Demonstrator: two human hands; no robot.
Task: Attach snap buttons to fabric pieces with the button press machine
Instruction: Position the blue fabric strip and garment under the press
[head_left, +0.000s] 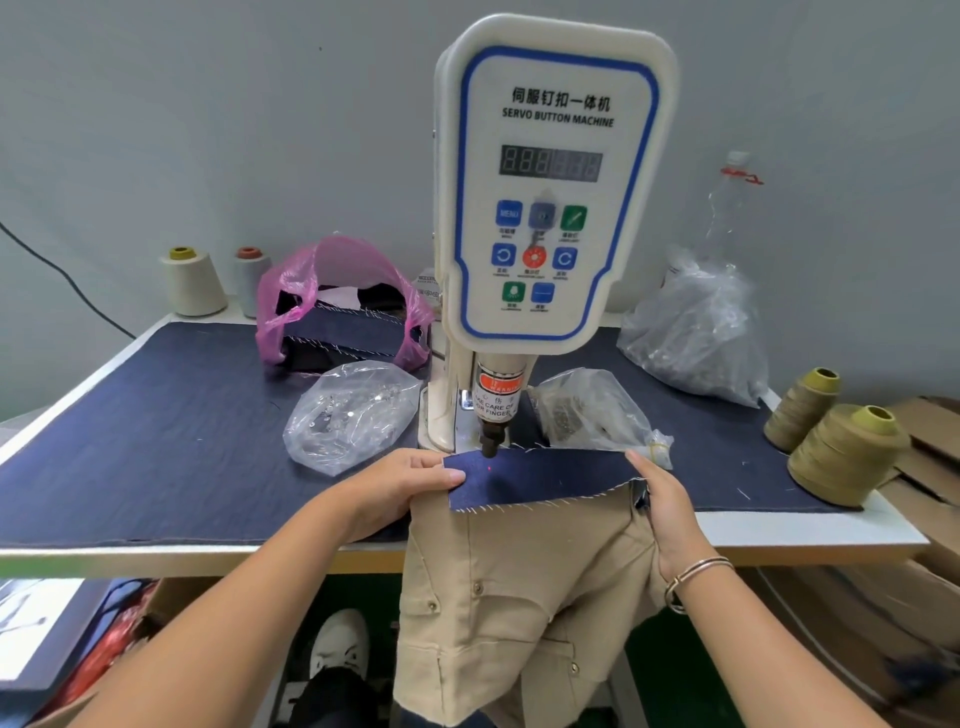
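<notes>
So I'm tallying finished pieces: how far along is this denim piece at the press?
In hand: the left hand and right hand pinch the denim strip at its ends under the press head, a red laser dot marking the spot. No snap shows on the strip, so pressing remains. More denim pieces wait in the pink bag.

cream thread cone (192, 283) and grey thread cone (250, 279) stood at worktop's (779, 535) back-left corner | two olive thread spools (841, 452) sat at right edge | empty clear bottle (727, 208) stood at back right | cardboard boxes (930, 457) lay beyond right edge | white shoe (338, 644) was on floor below
</notes>
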